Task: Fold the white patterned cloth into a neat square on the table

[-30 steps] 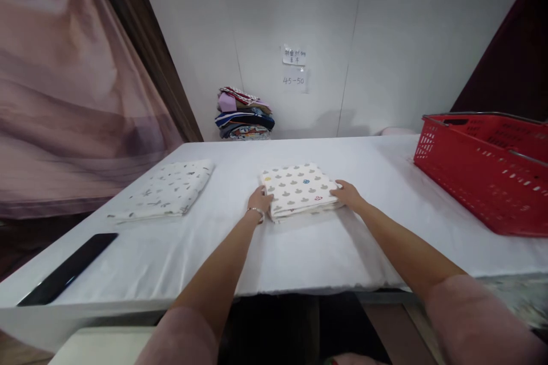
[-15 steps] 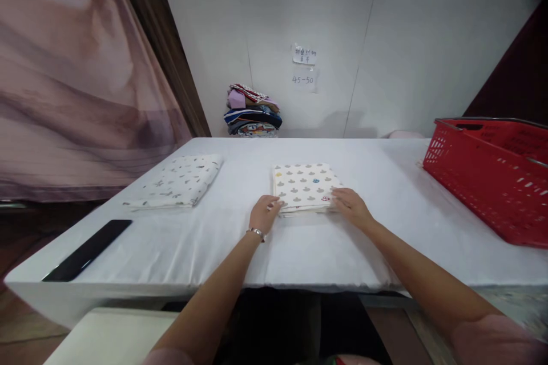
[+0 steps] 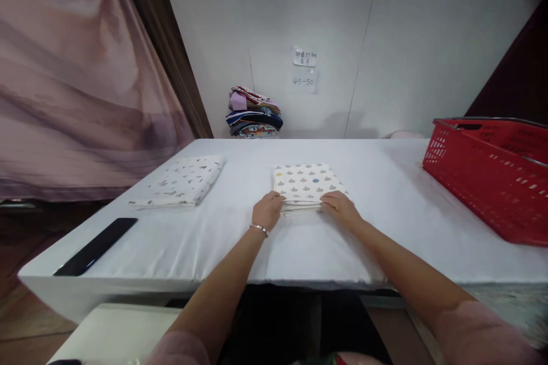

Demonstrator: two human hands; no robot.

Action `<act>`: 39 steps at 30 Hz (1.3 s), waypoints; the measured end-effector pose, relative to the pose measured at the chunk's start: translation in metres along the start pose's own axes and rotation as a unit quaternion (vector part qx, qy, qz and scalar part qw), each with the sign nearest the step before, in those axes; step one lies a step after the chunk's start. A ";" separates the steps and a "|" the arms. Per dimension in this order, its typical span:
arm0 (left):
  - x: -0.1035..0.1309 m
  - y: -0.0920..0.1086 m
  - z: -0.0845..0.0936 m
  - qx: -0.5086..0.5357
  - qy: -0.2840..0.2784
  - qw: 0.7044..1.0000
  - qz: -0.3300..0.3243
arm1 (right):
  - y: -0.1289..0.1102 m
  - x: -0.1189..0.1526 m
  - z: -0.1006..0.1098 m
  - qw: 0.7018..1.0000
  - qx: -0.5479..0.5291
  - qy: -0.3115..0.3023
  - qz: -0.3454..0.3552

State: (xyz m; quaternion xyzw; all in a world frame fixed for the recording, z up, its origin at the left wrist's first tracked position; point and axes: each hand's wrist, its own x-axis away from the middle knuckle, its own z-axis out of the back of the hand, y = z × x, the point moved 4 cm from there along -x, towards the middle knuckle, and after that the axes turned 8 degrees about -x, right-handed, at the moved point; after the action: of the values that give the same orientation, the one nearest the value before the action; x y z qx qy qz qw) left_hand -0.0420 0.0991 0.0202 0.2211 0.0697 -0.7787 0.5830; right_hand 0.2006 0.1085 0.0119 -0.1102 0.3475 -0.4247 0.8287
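A folded white cloth (image 3: 305, 181) with rows of grey duck-like shapes, one yellow and one blue, lies at the middle of the white-covered table (image 3: 240, 239). My left hand (image 3: 268, 209), a bracelet on its wrist, pinches the cloth's near left corner. At the near edge, towards the right corner, my right hand (image 3: 340, 206) grips the same cloth between thumb and fingers. Between the hands the front edge shows several layers, slightly parted. Off to the left is a second folded white cloth (image 3: 184, 179) with small dark prints, touched by neither hand.
A black flat object (image 3: 96, 246) lies at the table's left front. On the right stands a red perforated basket (image 3: 483, 182). Folded fabrics (image 3: 253, 117) are stacked beyond the far edge, by a wall with paper signs (image 3: 305, 81). A pink curtain (image 3: 85, 80) hangs at left.
My right hand has moved left and nearer along the cloth's front edge and closed on it. My left hand has closed on the near left corner. The front layers are lifted a little.
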 end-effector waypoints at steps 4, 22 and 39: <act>0.004 -0.006 -0.006 -0.030 -0.024 0.999 -0.021 | -0.007 0.001 -0.002 1.000 -0.002 -0.017 0.020; 0.008 0.013 -0.007 -0.003 0.012 0.996 -0.087 | -0.003 0.000 0.000 0.999 -0.030 -0.033 -0.002; 0.003 0.022 -0.013 -0.062 0.016 0.990 -0.128 | -0.007 0.000 -0.006 0.998 -0.006 -0.019 0.065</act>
State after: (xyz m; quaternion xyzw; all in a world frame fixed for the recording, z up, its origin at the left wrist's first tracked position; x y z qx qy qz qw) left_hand -0.0191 0.0942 0.0108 0.1863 0.1549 -0.8373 0.4902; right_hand 0.1920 0.1049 0.0107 -0.1003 0.3404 -0.3653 0.8606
